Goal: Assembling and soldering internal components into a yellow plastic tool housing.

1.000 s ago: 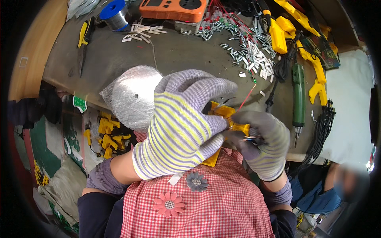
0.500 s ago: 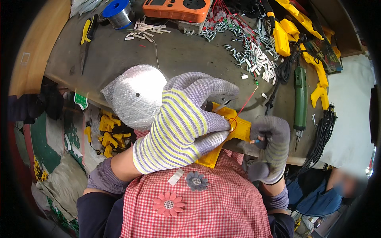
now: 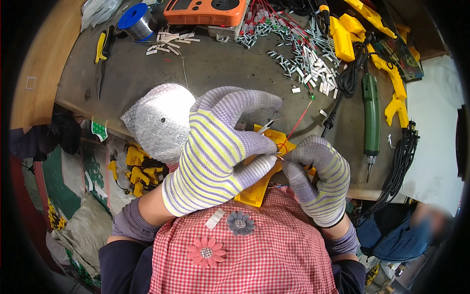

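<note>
In a striped glove, my left hand (image 3: 215, 152) pinches a thin wire (image 3: 280, 158) between thumb and a fingertip. From the right, my right hand (image 3: 320, 179), also gloved, meets it with fingers closed at the same wire's end; the exact grip is partly hidden. Beneath both hands lies a yellow plastic tool housing half (image 3: 253, 195), at the table's near edge against my checked apron. A red wire (image 3: 298, 125) loops up from the housing beside my left fingertips. Just behind them, a short white-sleeved lead (image 3: 266, 126) sticks up from the housing.
A round silvery foil-wrapped pad (image 3: 159, 122) lies left of my left hand. Farther back are pliers (image 3: 100, 63), a solder spool (image 3: 137, 22), an orange meter (image 3: 203, 12) and piled screws (image 3: 284, 56). A green electric screwdriver (image 3: 371, 115) and black cables (image 3: 396, 166) lie right.
My right hand has moved left and up from the housing's right side to meet my left fingertips at the wire. The view has shifted slightly; my left hand keeps its pinch.
</note>
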Demonstrator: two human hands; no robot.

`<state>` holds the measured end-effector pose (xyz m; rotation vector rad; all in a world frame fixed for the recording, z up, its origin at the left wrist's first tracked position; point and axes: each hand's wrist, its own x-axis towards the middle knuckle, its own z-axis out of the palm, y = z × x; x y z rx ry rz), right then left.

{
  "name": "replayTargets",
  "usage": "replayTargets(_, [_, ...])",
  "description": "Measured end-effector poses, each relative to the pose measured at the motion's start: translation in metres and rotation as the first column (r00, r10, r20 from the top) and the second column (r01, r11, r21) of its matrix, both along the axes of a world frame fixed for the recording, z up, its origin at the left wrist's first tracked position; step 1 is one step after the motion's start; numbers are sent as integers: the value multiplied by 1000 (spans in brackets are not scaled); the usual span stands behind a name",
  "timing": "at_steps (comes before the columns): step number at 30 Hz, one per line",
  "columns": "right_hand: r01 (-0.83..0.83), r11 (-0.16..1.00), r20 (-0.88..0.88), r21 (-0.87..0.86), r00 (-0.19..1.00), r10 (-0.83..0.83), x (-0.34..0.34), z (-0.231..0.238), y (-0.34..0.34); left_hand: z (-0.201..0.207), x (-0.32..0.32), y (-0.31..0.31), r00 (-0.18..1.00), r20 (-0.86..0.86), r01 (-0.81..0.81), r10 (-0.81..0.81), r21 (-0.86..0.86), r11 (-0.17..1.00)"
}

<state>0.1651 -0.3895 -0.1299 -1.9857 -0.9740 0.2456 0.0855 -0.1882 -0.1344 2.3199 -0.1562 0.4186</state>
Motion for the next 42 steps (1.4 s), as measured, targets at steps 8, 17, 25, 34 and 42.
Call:
replayTargets(8, [16, 1000, 118, 16, 993, -18, 1, 0, 2, 3, 0, 0, 1000, 23, 17, -15, -69, 997])
replayTargets(17, [-89, 996, 266, -18, 960, 90, 7, 20, 7, -2, 6, -12, 998, 61, -16, 6, 169, 985])
replayTargets(25, [13, 1000, 313, -19, 950, -6, 3, 0, 1, 0, 10, -1, 997, 52, 60, -52, -150, 987])
replayTargets(34, [-6, 999, -138, -36, 990, 1, 11, 17, 8, 17, 12, 4, 997, 25, 71, -72, 30, 997])
replayTargets(42, [-388, 895, 654, -221, 622, 431, 25, 20, 16, 5, 31, 22, 879, -135, 382, -458, -377, 844])
